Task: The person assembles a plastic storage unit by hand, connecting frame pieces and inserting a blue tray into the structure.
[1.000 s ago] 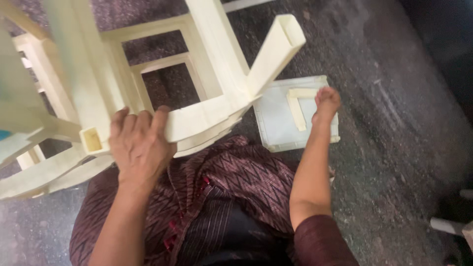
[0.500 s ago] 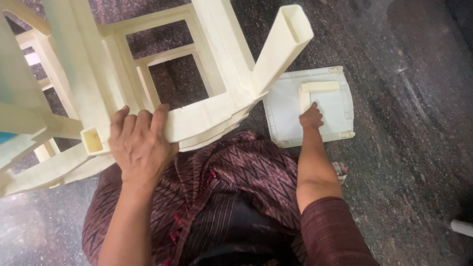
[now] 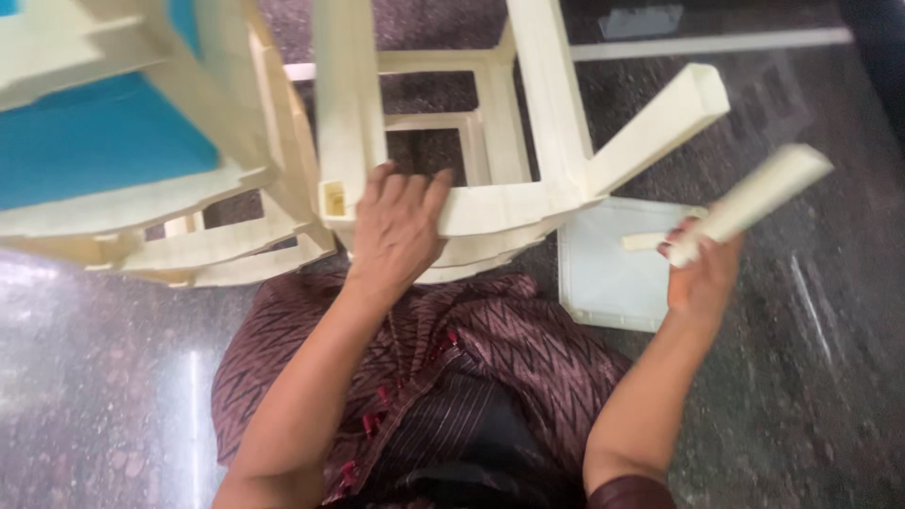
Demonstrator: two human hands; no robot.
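A cream plastic frame (image 3: 528,203), a chair or stool lying over my lap, has several legs and crossbars pointing away from me. My left hand (image 3: 396,231) rests flat on its nearest rail, fingers spread over the top. To the right, my right hand (image 3: 702,273) is closed around a loose cream plastic leg (image 3: 759,198), lifted off the floor and angled up to the right. Below that hand a pale square plastic panel (image 3: 608,273) lies flat on the floor, with a short cream strip (image 3: 646,241) on it.
A second cream frame with a turquoise panel (image 3: 90,141) fills the upper left. Dark speckled polished floor (image 3: 811,377) surrounds me. My maroon patterned garment (image 3: 471,377) covers my lap. A pale bar (image 3: 707,42) lies on the floor at the top right.
My right hand has come up off the square panel holding the loose cream leg. The view has shifted, bringing the turquoise panel into sight. My left hand stays on the frame rail.
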